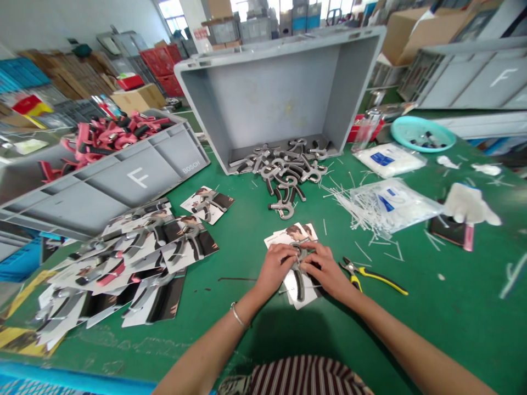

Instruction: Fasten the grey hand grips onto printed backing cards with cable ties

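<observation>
In the middle of the green table, a grey hand grip strengthener with a dark handle lies on a printed card. My left hand is closed on its upper part, fingertips at the coil end. From the other side my right hand pinches at the same spot; any thin tie between the fingers is too small to make out. A second card shows under the first. Yellow-handled cutting pliers lie just right of my right hand, jaws toward it.
A tipped grey crate spills grey hand grips. White cable ties and their plastic bags lie right. Carded grips pile up left, by a crate of red grips. A glove and turquoise bowl sit far right.
</observation>
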Available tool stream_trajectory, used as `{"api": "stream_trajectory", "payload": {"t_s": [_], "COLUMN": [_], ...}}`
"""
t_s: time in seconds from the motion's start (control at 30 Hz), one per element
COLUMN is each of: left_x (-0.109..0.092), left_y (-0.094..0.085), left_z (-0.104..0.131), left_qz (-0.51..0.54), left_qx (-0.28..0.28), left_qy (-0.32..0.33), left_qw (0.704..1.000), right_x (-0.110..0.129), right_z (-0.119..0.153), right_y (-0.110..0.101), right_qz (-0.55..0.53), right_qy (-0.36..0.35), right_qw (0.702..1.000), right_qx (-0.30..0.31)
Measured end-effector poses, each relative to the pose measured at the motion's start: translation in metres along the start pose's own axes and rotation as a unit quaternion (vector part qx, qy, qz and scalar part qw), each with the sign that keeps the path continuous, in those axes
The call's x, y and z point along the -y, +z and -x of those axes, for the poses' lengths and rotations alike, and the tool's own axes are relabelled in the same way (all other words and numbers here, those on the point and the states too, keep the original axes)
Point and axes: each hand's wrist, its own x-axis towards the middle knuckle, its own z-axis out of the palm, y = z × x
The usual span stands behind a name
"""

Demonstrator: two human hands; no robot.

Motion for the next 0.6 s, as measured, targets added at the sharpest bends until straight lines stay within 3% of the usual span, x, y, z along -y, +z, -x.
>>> {"api": "stream_trajectory", "payload": {"t_s": [0.13,0.6], "left_x": [-0.0002,0.0033], "left_y": [0.0009,0.0031], "left_z": [0.0021,0.0069], "left_qz": [0.010,0.025], "left_qx": [-0.006,-0.016], "left_qy": [-0.004,-0.007], "left_qw": [1.000,1.000], "right_x": [0.0018,0.0006], "right_z": [0.0010,-0.0002], "right_y": [-0.0024,-0.0010], "right_qz": [0.009,-0.009], "right_qy": [-0.007,0.006], "right_qw": [1.000,1.000], "right_qx": [0.028,0.015]}}
